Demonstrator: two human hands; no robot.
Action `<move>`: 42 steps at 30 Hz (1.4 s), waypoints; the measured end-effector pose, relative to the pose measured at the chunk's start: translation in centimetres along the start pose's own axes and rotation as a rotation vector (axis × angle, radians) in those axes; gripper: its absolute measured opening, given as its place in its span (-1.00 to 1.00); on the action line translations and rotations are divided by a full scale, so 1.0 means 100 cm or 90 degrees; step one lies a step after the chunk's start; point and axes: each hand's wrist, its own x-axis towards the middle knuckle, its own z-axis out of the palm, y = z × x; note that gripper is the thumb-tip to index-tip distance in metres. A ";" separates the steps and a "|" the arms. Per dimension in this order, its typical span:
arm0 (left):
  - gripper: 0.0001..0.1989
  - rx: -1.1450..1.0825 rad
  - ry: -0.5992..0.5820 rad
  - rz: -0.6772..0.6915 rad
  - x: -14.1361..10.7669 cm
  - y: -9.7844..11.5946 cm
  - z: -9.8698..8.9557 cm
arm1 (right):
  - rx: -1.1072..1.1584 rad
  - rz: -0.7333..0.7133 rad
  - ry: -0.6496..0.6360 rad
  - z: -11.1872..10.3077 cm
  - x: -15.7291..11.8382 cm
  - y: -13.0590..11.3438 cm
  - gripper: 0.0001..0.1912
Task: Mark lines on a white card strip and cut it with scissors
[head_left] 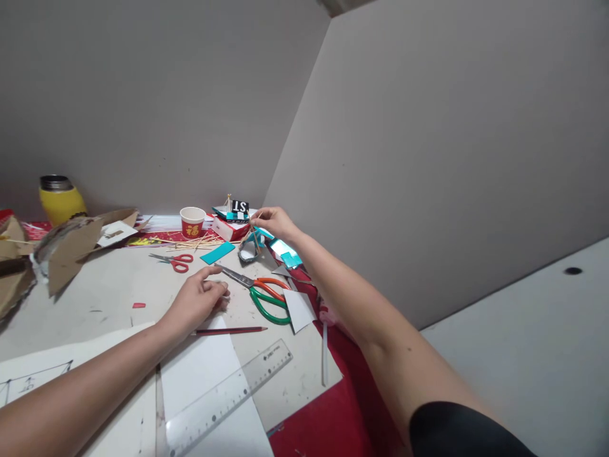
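Note:
My right hand [275, 222] reaches to the back of the table, its fingertips pinched on a thin wooden stick [248, 217]. Just below the fingers, more sticks lean over a small round dark-rimmed piece [248, 252] with a white middle. My left hand [202, 295] rests on the table, index finger stretched out and the others loosely bent, holding nothing. Its index fingertip is near the tip of the large scissors [271, 298] with orange and green handles. A dark red pencil [233, 331] lies beside that hand, across a white sheet [197, 374].
A clear ruler [233, 397] lies in front. Farther back are small red scissors [179, 260], a teal strip [217, 253], a paper cup [193, 222], loose sticks [195, 243] and a red-and-white box [228, 228]. Torn cardboard [73, 251] and a yellow bottle [61, 200] stand left.

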 end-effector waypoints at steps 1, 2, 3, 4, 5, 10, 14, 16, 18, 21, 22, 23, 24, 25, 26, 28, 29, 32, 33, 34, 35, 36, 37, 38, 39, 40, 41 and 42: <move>-0.58 -0.003 -0.004 0.001 0.000 -0.001 0.000 | 0.000 -0.002 -0.003 -0.002 0.001 -0.002 -0.84; -0.57 -0.006 -0.007 0.002 0.001 -0.001 0.000 | 0.000 -0.003 -0.007 -0.003 0.001 -0.003 -0.84; -0.56 -0.009 -0.010 0.004 0.001 -0.003 0.001 | 0.002 -0.004 -0.010 -0.003 0.001 -0.004 -0.84; -0.55 -0.012 -0.013 0.006 0.002 -0.004 0.001 | 0.003 -0.005 -0.013 -0.004 0.001 -0.004 -0.84; -0.55 -0.013 -0.016 0.007 0.003 -0.005 0.001 | 0.005 -0.006 -0.016 -0.004 0.001 -0.005 -0.84; -0.54 -0.008 -0.027 0.019 0.003 -0.007 0.000 | 0.015 -0.002 -0.026 -0.002 0.000 -0.005 -0.84; -0.54 0.005 -0.035 0.033 0.003 -0.006 0.000 | 0.013 0.010 -0.032 -0.003 0.001 -0.009 -0.83; -0.55 0.014 -0.039 0.039 0.003 -0.007 0.000 | 0.007 0.018 -0.036 -0.004 0.000 -0.011 -0.84; -0.55 0.025 -0.039 0.045 0.003 -0.008 0.001 | -0.004 0.027 -0.041 -0.005 -0.001 -0.013 -0.84; -0.57 0.046 -0.030 0.059 0.001 -0.006 -0.001 | -0.024 0.038 -0.045 -0.004 -0.003 -0.014 -0.82; -0.58 0.054 -0.024 0.066 0.002 -0.003 -0.002 | -0.030 0.040 -0.045 -0.004 -0.004 -0.014 -0.82; -0.60 0.064 -0.019 0.076 0.003 0.001 -0.003 | -0.034 0.041 -0.046 -0.004 -0.004 -0.014 -0.81; -0.62 0.075 -0.012 0.088 0.005 0.006 -0.005 | -0.038 0.041 -0.047 -0.004 -0.004 -0.013 -0.81; -0.64 0.089 -0.007 0.102 0.010 0.013 -0.006 | -0.040 0.041 -0.049 -0.004 -0.003 -0.012 -0.81; -0.66 0.104 -0.003 0.116 0.017 0.020 -0.006 | -0.042 0.039 -0.052 -0.004 -0.003 -0.012 -0.81; -0.70 0.142 0.005 0.139 0.037 0.033 -0.005 | -0.043 0.036 -0.055 -0.004 -0.001 -0.010 -0.82; -0.71 0.160 0.009 0.147 0.050 0.039 -0.003 | -0.043 0.033 -0.057 -0.004 -0.001 -0.008 -0.82; -0.74 0.202 0.025 0.160 0.095 0.047 0.008 | -0.036 0.023 -0.067 -0.004 0.001 -0.004 -0.82; -0.73 0.210 0.028 0.162 0.110 0.047 0.013 | -0.032 0.019 -0.073 -0.004 0.001 -0.003 -0.82; -0.71 0.214 0.028 0.161 0.123 0.045 0.018 | -0.029 0.016 -0.078 -0.005 0.001 -0.001 -0.82; -0.70 0.216 0.028 0.159 0.135 0.042 0.023 | -0.026 0.012 -0.083 -0.005 0.001 0.000 -0.82; -0.69 0.215 0.024 0.160 0.146 0.039 0.028 | -0.024 0.009 -0.087 -0.006 0.001 0.001 -0.82; -0.68 0.211 0.020 0.164 0.154 0.035 0.032 | -0.022 0.006 -0.091 -0.006 0.001 0.003 -0.82; -0.67 0.208 0.014 0.169 0.161 0.031 0.035 | -0.021 0.004 -0.095 -0.007 0.001 0.004 -0.82; -0.67 0.204 0.007 0.176 0.167 0.027 0.037 | -0.020 0.003 -0.098 -0.007 0.000 0.006 -0.83; -0.66 0.201 0.000 0.183 0.170 0.024 0.039 | -0.019 0.002 -0.102 -0.007 0.000 0.008 -0.83; -0.66 0.200 -0.007 0.190 0.173 0.021 0.040 | -0.017 0.001 -0.106 -0.006 -0.001 0.009 -0.83; -0.67 0.200 -0.015 0.196 0.175 0.018 0.040 | -0.014 0.000 -0.108 -0.006 -0.002 0.011 -0.82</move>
